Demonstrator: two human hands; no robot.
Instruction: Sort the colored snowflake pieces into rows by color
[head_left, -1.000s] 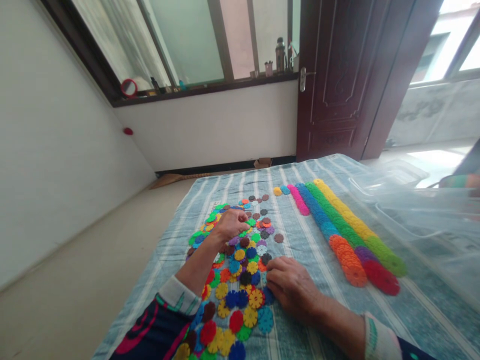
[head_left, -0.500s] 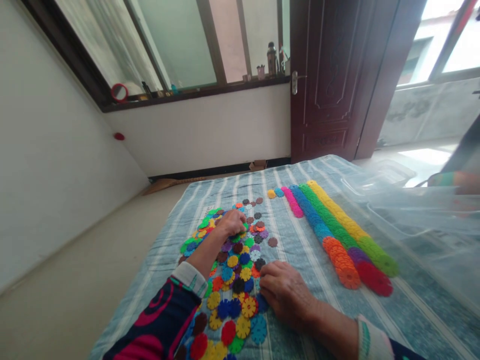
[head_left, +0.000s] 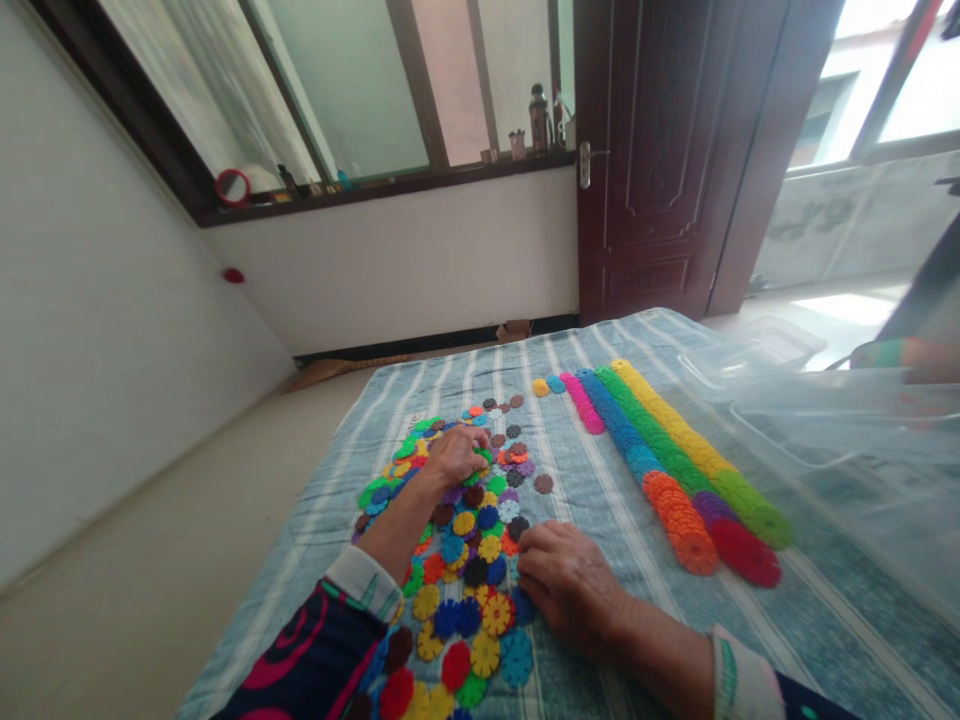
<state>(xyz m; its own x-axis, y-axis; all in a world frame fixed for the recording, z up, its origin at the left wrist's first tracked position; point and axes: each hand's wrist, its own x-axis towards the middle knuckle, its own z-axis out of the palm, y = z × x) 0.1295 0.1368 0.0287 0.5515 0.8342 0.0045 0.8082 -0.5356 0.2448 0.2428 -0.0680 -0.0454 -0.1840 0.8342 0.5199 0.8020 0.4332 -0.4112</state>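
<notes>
Many notched plastic snowflake discs in mixed colours lie in a loose pile, among them a yellow disc (head_left: 485, 654). My left hand (head_left: 454, 455) reaches over the far part of the pile, thumb and forefinger bent around the edge of a green disc (head_left: 484, 457). My right hand (head_left: 570, 585) rests on the cloth at the pile's right side, its fingers curled in. A dark blue disc (head_left: 523, 606) lies partly beneath it, and a black disc (head_left: 519, 529) is just beyond the knuckles. Whatever the right fingers enclose is hidden.
To the right lie overlapping rows of discs: yellow (head_left: 660, 410), green (head_left: 652, 430), blue (head_left: 619, 425), pink (head_left: 583, 405), orange (head_left: 681, 525) and red (head_left: 742, 552). Clear plastic boxes (head_left: 757, 360) stand beyond them. Striped cloth (head_left: 585, 480) covers the surface.
My left hand has drawn slightly left and its forefinger and thumb show more clearly around the green disc. My right hand stays in place. The view has shifted a little.
</notes>
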